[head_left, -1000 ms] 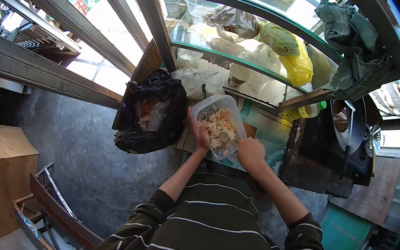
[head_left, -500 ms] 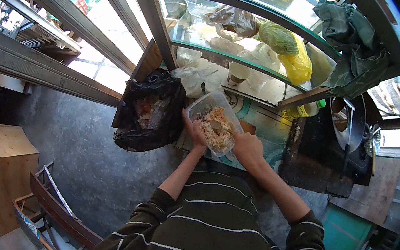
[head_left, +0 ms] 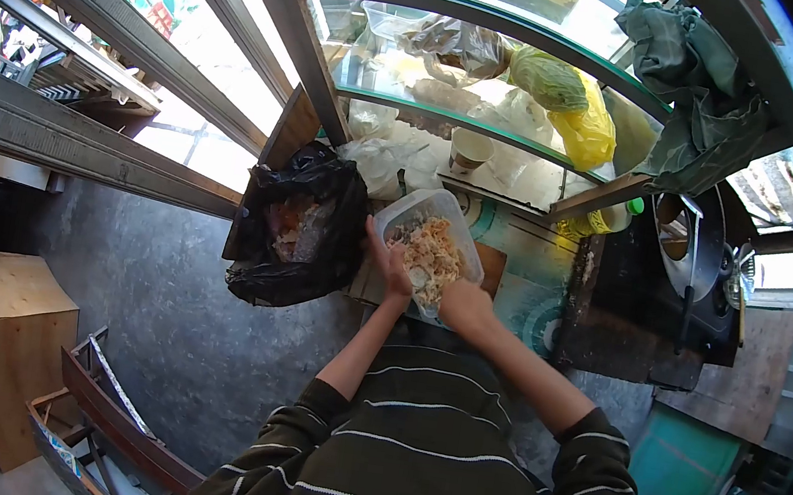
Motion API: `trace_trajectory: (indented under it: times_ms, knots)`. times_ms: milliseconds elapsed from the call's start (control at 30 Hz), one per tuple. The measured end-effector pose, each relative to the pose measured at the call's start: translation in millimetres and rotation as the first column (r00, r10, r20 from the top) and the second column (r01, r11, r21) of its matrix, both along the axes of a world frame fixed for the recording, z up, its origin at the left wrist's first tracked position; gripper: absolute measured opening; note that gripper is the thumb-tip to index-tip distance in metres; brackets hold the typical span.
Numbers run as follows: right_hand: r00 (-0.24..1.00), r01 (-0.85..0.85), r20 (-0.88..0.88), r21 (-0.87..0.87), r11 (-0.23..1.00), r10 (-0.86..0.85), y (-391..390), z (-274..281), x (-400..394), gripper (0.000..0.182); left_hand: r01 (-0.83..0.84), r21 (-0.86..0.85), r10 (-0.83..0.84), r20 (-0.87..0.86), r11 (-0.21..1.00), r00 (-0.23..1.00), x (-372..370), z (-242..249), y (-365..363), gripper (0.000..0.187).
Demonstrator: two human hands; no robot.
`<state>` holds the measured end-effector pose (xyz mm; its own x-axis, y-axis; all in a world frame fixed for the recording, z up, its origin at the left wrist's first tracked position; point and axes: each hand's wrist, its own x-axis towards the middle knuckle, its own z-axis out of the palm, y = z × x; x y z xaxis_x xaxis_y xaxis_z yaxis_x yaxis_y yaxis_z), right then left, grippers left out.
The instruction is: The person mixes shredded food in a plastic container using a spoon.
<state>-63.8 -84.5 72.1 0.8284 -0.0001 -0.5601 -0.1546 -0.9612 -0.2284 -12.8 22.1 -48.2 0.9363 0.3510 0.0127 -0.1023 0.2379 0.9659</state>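
Note:
A clear plastic container (head_left: 409, 207) full of pale shredded food scraps (head_left: 430, 254) is lifted over the counter, next to a black rubbish bag. My left hand (head_left: 391, 265) grips the container's left side. My right hand (head_left: 463, 305) holds its near end from below. The black bag (head_left: 304, 225) hangs open just left of the container, with scraps inside it.
A glass display case (head_left: 459, 76) with plastic bags, a yellow bag (head_left: 588, 123) and a paper cup (head_left: 471, 147) stands behind the counter. A black stove with a pan (head_left: 686, 256) is at the right. A wooden box (head_left: 9, 337) and a chair frame stand on the floor at the left.
My right hand has slid left and under the near end of the container. The container has shifted slightly and sits tilted between both hands.

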Motion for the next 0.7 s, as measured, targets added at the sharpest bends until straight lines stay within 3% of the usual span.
trace_trajectory:
  times_ms: [33,100,167,267,400,467,500,567,600,700]
  knots:
    - [0.999,-0.037,-0.013,-0.033,0.999,0.037,5.1,-19.8,-10.4,0.017,0.042,0.013,-0.042,-0.001,0.999,0.999,1.3,-2.6,3.2,0.067]
    - [0.997,-0.069,-0.03,-0.03,0.997,0.068,-2.1,-1.6,-9.3,0.017,0.08,0.019,-0.08,-0.004,0.997,0.997,2.1,-20.5,8.1,0.069]
    - [0.995,-0.095,-0.042,-0.026,0.995,0.094,-11.5,20.1,-1.8,0.016,0.053,-0.331,-0.086,-0.086,0.942,0.993,5.1,-42.3,13.7,0.07]
    - [0.989,-0.15,-0.009,-0.151,0.977,0.151,-23.6,49.9,31.4,0.015,0.058,-0.199,-0.075,-0.079,0.978,0.994,9.8,-11.4,12.1,0.07]
    - [0.977,-0.209,-0.008,-0.255,0.944,0.214,-26.8,3.9,17.6,0.015,0.102,-0.192,-0.117,-0.067,0.976,0.991,10.9,-3.4,10.0,0.071]
    - [0.997,-0.066,0.037,-0.108,0.992,0.071,-25.9,-7.7,3.6,0.015,0.133,-0.024,-0.133,-0.016,0.991,0.991,7.7,1.9,5.0,0.071]
    - [0.996,-0.076,0.033,-0.103,0.992,0.079,-29.8,-10.0,1.3,0.015,0.124,-0.019,-0.124,-0.021,0.992,0.992,6.4,4.8,2.9,0.071]
    - [0.994,0.101,0.033,-0.001,0.995,-0.101,-36.7,-9.8,-7.8,0.018,0.082,0.078,-0.084,0.019,0.994,0.996,1.4,10.0,-1.9,0.071]
    - [0.994,0.106,0.038,-0.005,0.994,-0.106,-38.2,-11.7,-9.2,0.018,0.083,0.097,-0.087,0.03,0.992,0.996,2.1,13.9,-2.2,0.071]
    - [0.984,0.158,0.061,0.108,0.981,-0.166,-35.3,-33.0,-24.2,0.02,0.121,-0.069,-0.123,-0.029,0.99,0.992,8.8,0.2,1.9,0.07]
